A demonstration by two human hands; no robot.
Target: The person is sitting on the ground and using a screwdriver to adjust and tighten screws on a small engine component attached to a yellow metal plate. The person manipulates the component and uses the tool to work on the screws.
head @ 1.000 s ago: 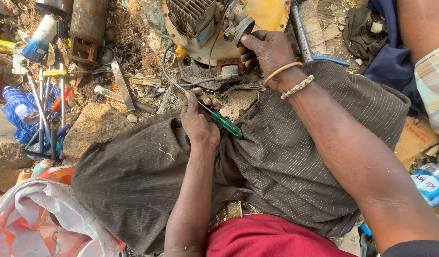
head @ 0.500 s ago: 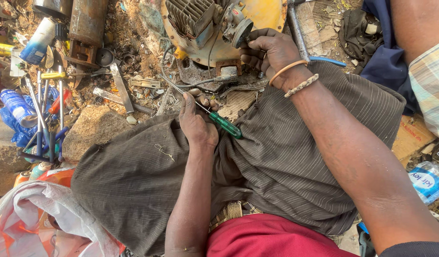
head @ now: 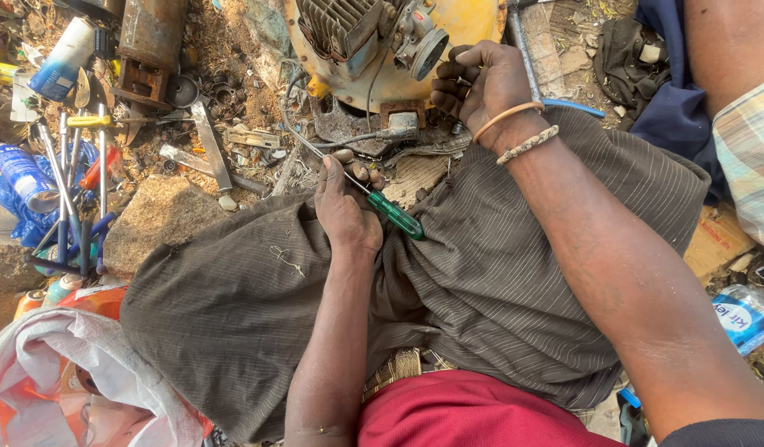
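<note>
1. Left hand (head: 346, 211): centre of the frame, fingers closed around a green-handled screwdriver (head: 396, 216). The handle lies toward centre-right; the shaft runs up and left toward the engine's base.
2. Right hand (head: 481, 87): upper centre-right, fingers curled against the side of the small engine (head: 382, 41), apparently steadying it. What it grips, if anything, cannot be told. Two bracelets at the wrist.
3. Small engine: top centre, yellow housing, grey cooling fins, round metal fitting beside the right fingers.
4. Step in hand, as judged: working the screwdriver tip at a fastener or seam low on the engine while the other hand braces it. The next move calls for firm bracing and the tip kept seated.
5. Surroundings: brown striped trousers (head: 498, 273) across centre; long hand tools (head: 67, 190) at left; blue plastic bottle (head: 22, 174) at far left; rusty metal block (head: 150, 41) upper left.
</note>
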